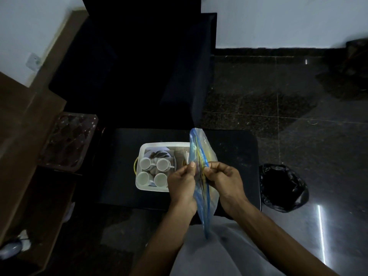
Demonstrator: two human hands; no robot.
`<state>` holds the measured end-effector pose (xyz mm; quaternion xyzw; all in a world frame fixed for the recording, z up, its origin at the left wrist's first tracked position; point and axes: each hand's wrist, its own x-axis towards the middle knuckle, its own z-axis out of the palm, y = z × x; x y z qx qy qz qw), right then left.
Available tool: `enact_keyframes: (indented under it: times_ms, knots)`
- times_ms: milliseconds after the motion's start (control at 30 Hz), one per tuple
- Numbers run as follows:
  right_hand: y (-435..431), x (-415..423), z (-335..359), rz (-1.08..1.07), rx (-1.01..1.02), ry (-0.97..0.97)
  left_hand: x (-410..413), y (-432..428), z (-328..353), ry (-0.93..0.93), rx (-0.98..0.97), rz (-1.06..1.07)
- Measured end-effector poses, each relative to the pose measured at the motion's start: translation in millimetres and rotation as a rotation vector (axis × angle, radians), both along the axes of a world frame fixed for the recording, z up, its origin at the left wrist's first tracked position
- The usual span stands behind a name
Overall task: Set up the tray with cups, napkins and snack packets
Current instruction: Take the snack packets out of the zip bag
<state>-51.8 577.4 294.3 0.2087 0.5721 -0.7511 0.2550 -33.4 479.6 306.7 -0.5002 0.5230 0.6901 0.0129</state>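
Note:
A white tray [141, 154] sits on a low black table [235, 156]. Several white cups [145, 162] stand in its left half, on patterned saucers. Something pale and folded, perhaps napkins [180, 154], lies in its right half, partly hidden by my hands. I hold a clear blue zip bag [201, 150] upright above the tray's right end. My left hand [182, 181] pinches one side of the bag's edge. My right hand [224, 179] pinches the other side. The bag's contents cannot be made out.
A black bin bag [282, 188] stands on the dark tiled floor right of the table. A dark armchair [139, 66] is behind the table. A brown wooden cabinet [22, 136] and a clear lidded box [67, 140] are at the left.

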Motion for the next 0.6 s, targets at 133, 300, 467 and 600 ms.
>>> enact_keyframes:
  times_ms: [133,300,467,600]
  knots:
    - [8,-4,-2,-0.096,-0.101,-0.086,-7,-10,-1,-0.013,0.146,0.103]
    - [24,-5,-8,-0.141,-0.119,-0.071,-7,-26,-2,0.046,0.135,0.149]
    - [48,-8,-10,-0.115,-0.057,-0.056,-7,-53,-2,0.100,0.076,0.176]
    - [51,-7,-5,-0.057,0.033,-0.022,-8,-59,-2,0.128,0.020,0.144]
